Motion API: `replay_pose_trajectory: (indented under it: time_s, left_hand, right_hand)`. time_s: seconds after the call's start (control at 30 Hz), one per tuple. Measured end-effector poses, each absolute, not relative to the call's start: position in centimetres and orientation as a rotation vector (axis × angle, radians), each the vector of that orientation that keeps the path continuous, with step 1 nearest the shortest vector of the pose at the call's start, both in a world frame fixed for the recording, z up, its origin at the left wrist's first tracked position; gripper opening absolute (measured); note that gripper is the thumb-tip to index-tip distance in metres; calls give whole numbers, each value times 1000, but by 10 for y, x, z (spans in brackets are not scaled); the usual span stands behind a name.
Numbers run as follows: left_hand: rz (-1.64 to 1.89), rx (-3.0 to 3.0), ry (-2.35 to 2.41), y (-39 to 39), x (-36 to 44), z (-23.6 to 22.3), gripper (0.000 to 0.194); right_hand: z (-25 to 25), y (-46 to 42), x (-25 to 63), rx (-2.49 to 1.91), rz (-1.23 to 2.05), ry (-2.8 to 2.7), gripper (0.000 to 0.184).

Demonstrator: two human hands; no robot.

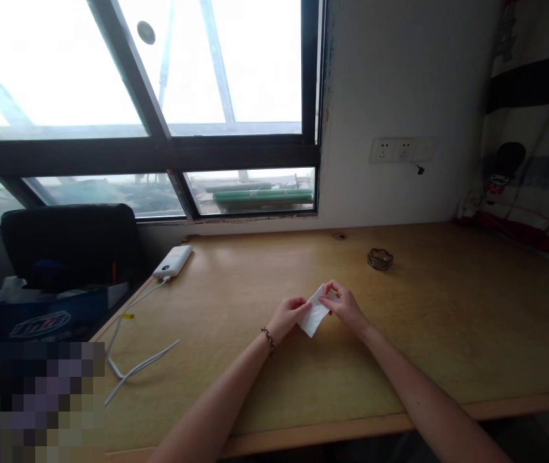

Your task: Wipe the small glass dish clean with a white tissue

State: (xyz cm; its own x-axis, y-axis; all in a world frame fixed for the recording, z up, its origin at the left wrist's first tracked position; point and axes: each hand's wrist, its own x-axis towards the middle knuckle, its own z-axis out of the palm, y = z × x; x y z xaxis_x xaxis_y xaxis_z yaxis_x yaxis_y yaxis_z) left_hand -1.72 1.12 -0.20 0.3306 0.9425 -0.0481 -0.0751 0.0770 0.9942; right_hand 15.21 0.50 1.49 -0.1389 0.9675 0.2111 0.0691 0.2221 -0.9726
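Between my two hands is a small folded white tissue (pixel 313 314), held a little above the wooden table. My left hand (pixel 288 316) pinches its left edge between thumb and fingers; a dark beaded bracelet (pixel 268 341) circles that wrist. With thumb and forefinger, my right hand (pixel 344 305) grips the tissue's upper right side. Some of the fingers behind the tissue are hidden. Beyond my right hand, a dark round openwork ring-shaped object (pixel 380 259), perhaps an ashtray, rests on the table.
A white power bank (pixel 174 262) lies at the table's left edge, with a white cable (pixel 143 365) trailing from it. The wooden table (pixel 448 321) meets a wall with sockets (pixel 402 150). A black chair (pixel 69 238) holding a blue bag (pixel 45 318) stands left.
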Motion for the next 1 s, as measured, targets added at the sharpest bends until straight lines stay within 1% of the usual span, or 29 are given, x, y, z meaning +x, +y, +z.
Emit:
replay_pose_trajectory:
  time_s: [0.1,0.17,0.27,0.37,0.43,0.47,0.6,0.67,0.8,1.0]
  left_hand:
    - [1009,1319,969,10,-14,-6,25]
    - [1091,1309,992,8,-12,-7,25]
    - [1172,1271,1014,5,-7,-7,28]
    - [1189,1209,989,2,-3,-8,31]
    - [1196,1144,984,2,-2,-9,33]
    - [1205,1116,982,2,-2,-10,34]
    - [1213,1056,912,4,-7,-11,34]
    - [1187,1047,869,4,-8,-11,33]
    - [1148,1020,779,1,-7,-6,31]
    - [1012,1072,776,-5,-6,2,36]
  right_hand:
    - [10,11,153,-1064,1006,-1374,22]
    - [8,15,153,-1035,1005,-1221,29]
    - [8,16,151,-926,1239,-1001,43]
    - [15,7,145,-760,1518,-941,58]
    - [21,0,142,-681,1550,-979,67]
    - [23,-3,141,-664,1552,-1013,66]
    - [23,-6,142,-681,1658,-1253,41]
    - [19,-5,142,-714,1672,-1380,35]
    - [14,-3,139,-734,1642,-1430,35]
    - [15,-4,139,-703,1566,-1434,36]
